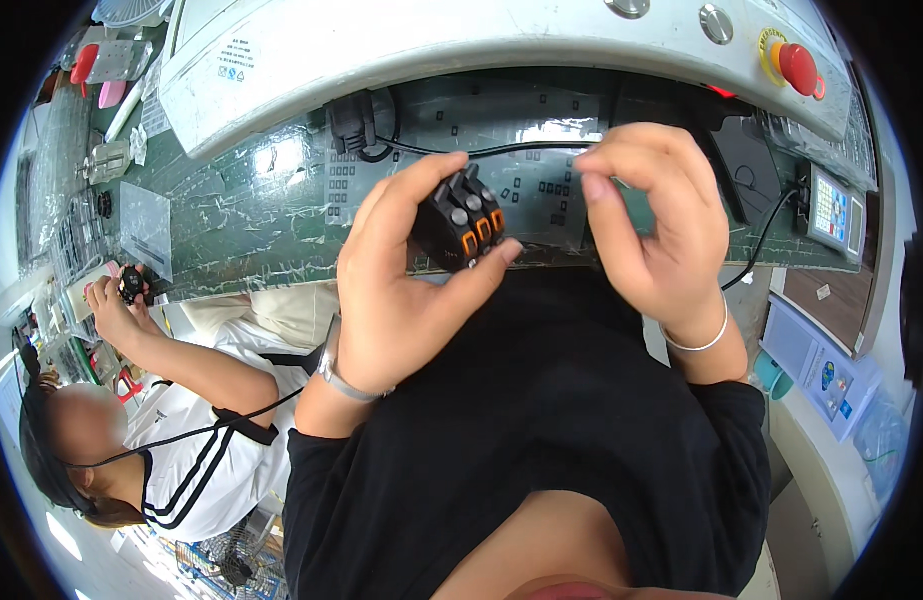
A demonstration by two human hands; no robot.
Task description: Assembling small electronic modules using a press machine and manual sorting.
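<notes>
In my left hand is a black connector block with three orange-rimmed slots and grey round screw-like parts. The fingers and thumb grip it from its left and lower sides. To its right, apart from the block, my right hand is raised with thumb and index fingertips brought close in a pinch. Whatever lies between those fingertips is too small or hidden to make out. A thin black cable runs behind both hands and passes out of sight at the right hand's fingers.
A white machine housing with a red emergency button spans the far side. Under it, a clear sheet with small dark pieces lies on the worn green table. A keypad device stands right. A co-worker sits left, handling a small black part.
</notes>
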